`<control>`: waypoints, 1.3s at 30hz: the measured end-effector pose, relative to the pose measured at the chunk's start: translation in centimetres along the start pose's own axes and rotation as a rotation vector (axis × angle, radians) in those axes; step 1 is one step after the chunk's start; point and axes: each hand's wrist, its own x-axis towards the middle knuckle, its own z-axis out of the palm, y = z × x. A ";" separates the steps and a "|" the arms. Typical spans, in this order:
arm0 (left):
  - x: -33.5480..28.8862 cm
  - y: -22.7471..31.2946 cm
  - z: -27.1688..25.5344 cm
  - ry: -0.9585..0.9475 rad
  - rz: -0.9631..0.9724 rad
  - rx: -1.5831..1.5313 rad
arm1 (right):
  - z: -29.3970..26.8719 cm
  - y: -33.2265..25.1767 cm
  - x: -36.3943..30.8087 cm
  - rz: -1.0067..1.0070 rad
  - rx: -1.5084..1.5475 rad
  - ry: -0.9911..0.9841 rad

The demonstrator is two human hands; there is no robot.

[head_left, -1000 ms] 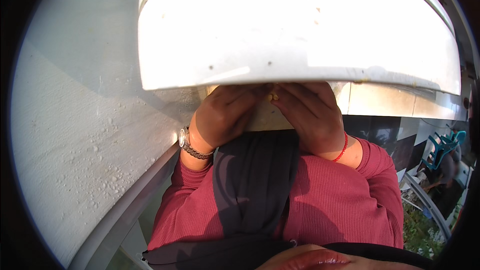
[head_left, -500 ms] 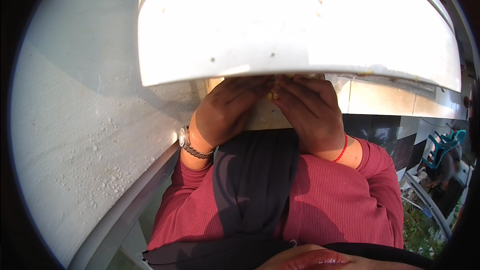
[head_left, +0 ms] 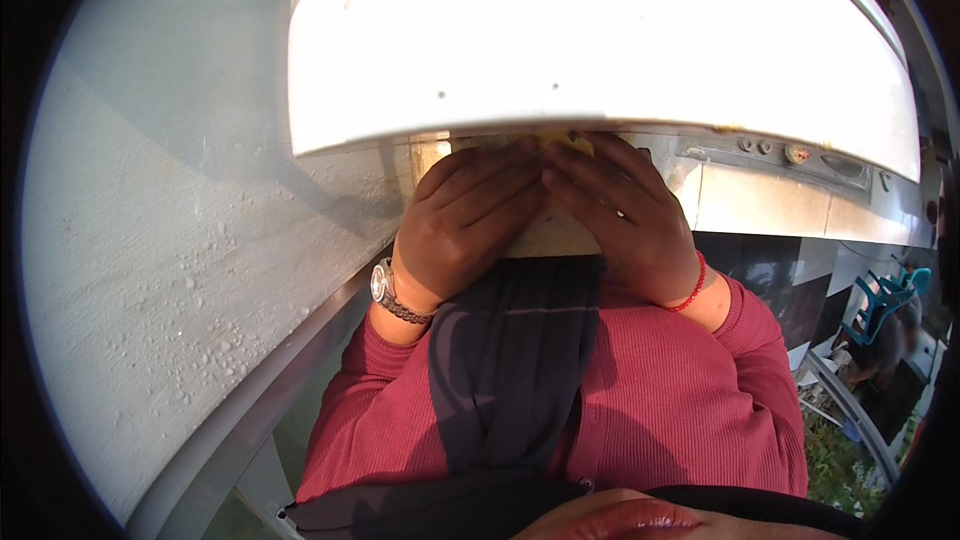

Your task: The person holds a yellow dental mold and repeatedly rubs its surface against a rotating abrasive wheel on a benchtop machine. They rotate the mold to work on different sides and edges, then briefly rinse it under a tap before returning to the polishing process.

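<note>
My left hand [head_left: 462, 215] and my right hand [head_left: 635, 220] meet fingertip to fingertip over a pale tiled counter [head_left: 555, 238]. Between the fingertips shows a small yellow piece [head_left: 572, 143], mostly covered by the fingers; its kind cannot be made out. Both hands are closed around it, fingers bent and pressed together. The left wrist wears a watch [head_left: 380, 282] and a braided bracelet, the right one a red beaded band [head_left: 692, 285]. A white curved panel [head_left: 600, 40] overhangs the hands and hides what lies beyond the fingertips.
At the left is a white wall [head_left: 150, 240] with peeling paint. A grey tray-like thing [head_left: 780, 155] with small items lies under the panel's right part. Farther right stand a teal chair [head_left: 880, 300] and a metal rail [head_left: 850, 410].
The panel's lower edge sits higher in view, uncovering more of the fingers and the items at the right. My fingers have shifted, and more yellow shows at their tips.
</note>
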 end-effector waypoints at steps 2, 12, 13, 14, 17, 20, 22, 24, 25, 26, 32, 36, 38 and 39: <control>0.2 0.1 0.2 0.004 0.001 0.000 | 0.4 0.1 -0.3 0.009 0.014 0.011; 0.0 -0.6 -0.5 -0.032 -0.050 -0.120 | 0.7 -0.5 0.3 0.045 0.084 0.038; 0.0 -0.9 -0.7 -0.027 -0.047 -0.119 | 0.8 -0.7 0.7 0.041 0.081 0.057; -0.1 -1.2 -1.0 -0.021 -0.044 -0.118 | 0.9 -0.9 1.0 0.037 0.078 0.075; 0.1 -1.3 -2.2 -0.053 -0.052 -0.158 | 1.3 -1.1 1.3 0.060 0.114 0.088; 0.2 -1.9 -2.4 -0.045 -0.014 -0.161 | 1.3 -1.6 1.2 0.087 0.019 0.079; -0.4 -2.2 -2.4 -0.058 -0.037 -0.130 | 1.3 -1.6 1.1 0.072 0.013 0.098; -1.6 -3.0 -1.8 -0.058 -0.035 -0.095 | 2.4 -1.4 0.7 0.089 0.050 0.104; -2.3 -3.7 -1.3 -0.051 -0.022 -0.075 | 3.4 -1.3 0.3 0.113 0.088 0.100; -3.0 -4.2 -0.9 -0.049 -0.011 -0.063 | 4.3 -1.2 0.0 0.138 0.127 0.097; -3.5 -4.4 -0.9 -0.068 -0.005 -0.012 | 3.7 -1.3 0.3 0.119 0.141 0.120; -3.3 -4.0 -1.2 -0.055 0.003 0.093 | 4.0 -1.0 0.0 0.060 -0.026 0.122; -3.1 -3.9 -1.4 -0.081 0.001 0.102 | 3.8 -1.3 0.3 0.093 0.002 0.122; -3.1 -3.9 -1.5 -0.081 0.000 0.108 | 3.6 -1.4 0.4 0.101 0.008 0.121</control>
